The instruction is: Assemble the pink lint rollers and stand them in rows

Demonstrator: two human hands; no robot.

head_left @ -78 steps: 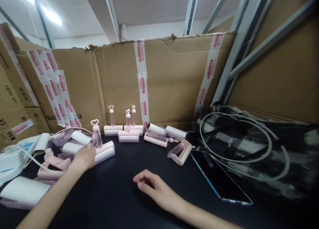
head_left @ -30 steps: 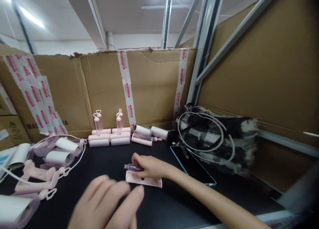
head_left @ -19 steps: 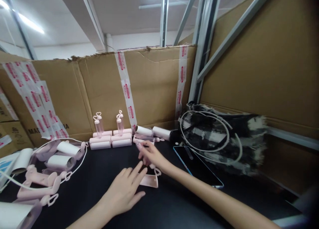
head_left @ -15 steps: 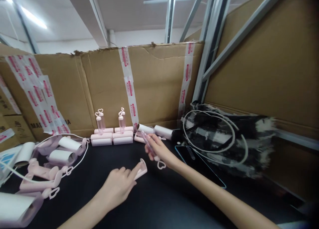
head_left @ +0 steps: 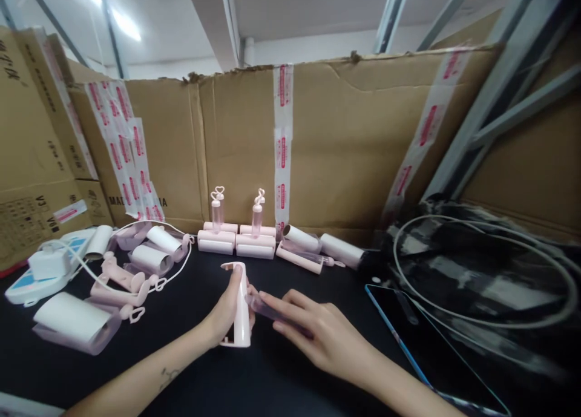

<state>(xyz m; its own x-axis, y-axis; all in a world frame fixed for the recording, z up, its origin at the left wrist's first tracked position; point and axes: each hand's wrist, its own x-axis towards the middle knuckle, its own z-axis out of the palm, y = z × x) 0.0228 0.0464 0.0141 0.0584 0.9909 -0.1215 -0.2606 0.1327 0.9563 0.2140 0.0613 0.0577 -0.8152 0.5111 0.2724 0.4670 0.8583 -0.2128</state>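
Observation:
My left hand (head_left: 229, 308) is closed around a pale pink lint roller frame (head_left: 242, 320), which stands roughly upright above the black table. Its thumb lies near the frame's top end. In my right hand (head_left: 320, 326), the fingers pinch a translucent pink tube-shaped handle (head_left: 265, 310); its tip meets or almost meets the frame's right side. My palm hides the handle's other end. Behind both hands, pink lint rollers (head_left: 216, 242) stand in a row, two with clear handles (head_left: 257, 219) upright, topped by heart-shaped loops.
White paper rolls (head_left: 75, 314) and loose pink parts (head_left: 120, 278) lie on the left, near a white power strip (head_left: 45, 275) with its cable. More rolls (head_left: 340, 249) lie at the back. To the right are a phone (head_left: 431, 338) and a coiled white cable (head_left: 490, 326). Cardboard (head_left: 345, 144) walls the back.
The view has turned left. My left hand has gone from touching the frame with a fingertip to gripping it upright. My right hand has brought the handle down to the frame's side.

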